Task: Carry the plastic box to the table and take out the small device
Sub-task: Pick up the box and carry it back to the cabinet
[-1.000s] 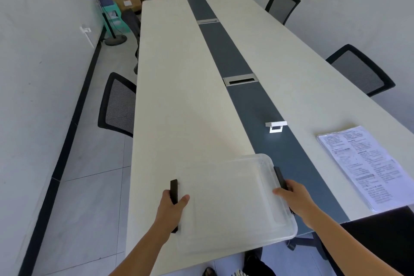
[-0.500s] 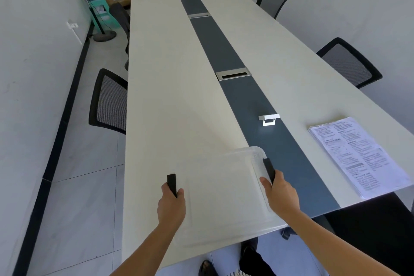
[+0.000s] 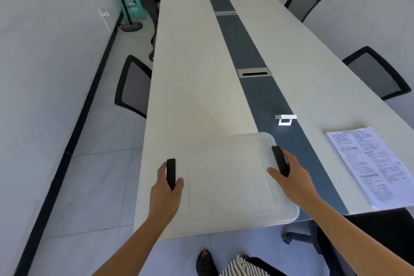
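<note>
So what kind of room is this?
Probably an office meeting room: one long table, mesh office chairs along both sides, and a stack of printed papers lying on it.

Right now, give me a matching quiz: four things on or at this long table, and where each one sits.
1. clear plastic box
2. stack of printed paper sheets
3. small white bracket-shaped piece
4. silver cable slot

A. far along the dark strip
B. right side of the table
C. near end, between both hands
D. dark strip, just beyond the box

Pairs: 1-C, 2-B, 3-D, 4-A
</note>
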`<move>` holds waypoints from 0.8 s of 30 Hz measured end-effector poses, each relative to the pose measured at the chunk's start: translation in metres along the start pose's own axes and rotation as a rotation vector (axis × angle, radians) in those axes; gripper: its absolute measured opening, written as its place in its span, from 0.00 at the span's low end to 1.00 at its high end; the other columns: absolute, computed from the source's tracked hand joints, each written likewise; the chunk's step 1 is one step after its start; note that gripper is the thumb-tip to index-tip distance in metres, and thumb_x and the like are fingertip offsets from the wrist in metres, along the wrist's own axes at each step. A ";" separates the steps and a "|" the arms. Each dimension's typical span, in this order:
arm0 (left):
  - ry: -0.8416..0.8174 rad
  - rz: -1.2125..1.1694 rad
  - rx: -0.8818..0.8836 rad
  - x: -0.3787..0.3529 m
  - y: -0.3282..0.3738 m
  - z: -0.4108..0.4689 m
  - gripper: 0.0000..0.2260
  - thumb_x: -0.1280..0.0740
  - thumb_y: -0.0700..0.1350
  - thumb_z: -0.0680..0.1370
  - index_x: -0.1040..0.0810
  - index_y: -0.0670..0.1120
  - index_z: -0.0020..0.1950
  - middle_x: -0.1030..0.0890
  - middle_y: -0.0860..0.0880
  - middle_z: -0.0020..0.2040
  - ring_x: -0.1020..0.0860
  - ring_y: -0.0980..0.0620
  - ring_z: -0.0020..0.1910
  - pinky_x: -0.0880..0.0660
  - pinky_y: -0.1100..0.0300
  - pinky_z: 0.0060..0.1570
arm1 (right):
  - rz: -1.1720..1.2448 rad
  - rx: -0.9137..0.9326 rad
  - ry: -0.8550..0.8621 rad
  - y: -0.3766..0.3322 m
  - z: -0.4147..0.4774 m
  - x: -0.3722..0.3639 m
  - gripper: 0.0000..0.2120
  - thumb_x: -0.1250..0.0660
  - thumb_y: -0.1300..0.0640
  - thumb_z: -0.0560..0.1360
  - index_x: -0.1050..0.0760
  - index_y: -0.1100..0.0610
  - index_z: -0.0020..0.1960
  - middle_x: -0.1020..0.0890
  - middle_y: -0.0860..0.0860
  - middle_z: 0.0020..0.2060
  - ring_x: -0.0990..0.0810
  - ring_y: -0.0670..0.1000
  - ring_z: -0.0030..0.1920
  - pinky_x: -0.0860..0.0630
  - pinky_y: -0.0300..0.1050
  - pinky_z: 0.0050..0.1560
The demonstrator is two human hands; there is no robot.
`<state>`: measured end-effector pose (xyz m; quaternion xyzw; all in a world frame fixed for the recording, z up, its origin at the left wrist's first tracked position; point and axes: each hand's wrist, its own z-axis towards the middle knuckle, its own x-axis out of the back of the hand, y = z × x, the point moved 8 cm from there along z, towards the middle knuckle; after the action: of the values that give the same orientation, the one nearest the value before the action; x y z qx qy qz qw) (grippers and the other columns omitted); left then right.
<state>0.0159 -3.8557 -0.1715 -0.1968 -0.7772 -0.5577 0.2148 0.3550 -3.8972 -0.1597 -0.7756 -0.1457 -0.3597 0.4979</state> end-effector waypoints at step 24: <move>0.788 -0.274 0.484 0.194 -0.206 -0.340 0.18 0.36 0.44 0.77 0.32 0.56 0.66 0.24 0.44 0.39 0.28 0.49 0.31 0.30 0.58 0.28 | 0.005 0.472 -0.658 -0.132 -0.220 -0.194 0.28 0.31 0.52 0.74 0.37 0.45 0.71 0.24 0.46 0.39 0.24 0.49 0.37 0.28 0.43 0.36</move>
<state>-0.2190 -4.2286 -0.1284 0.1895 -0.7629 -0.4161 0.4571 0.0517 -4.0033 -0.1539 -0.7140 -0.3739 -0.0477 0.5901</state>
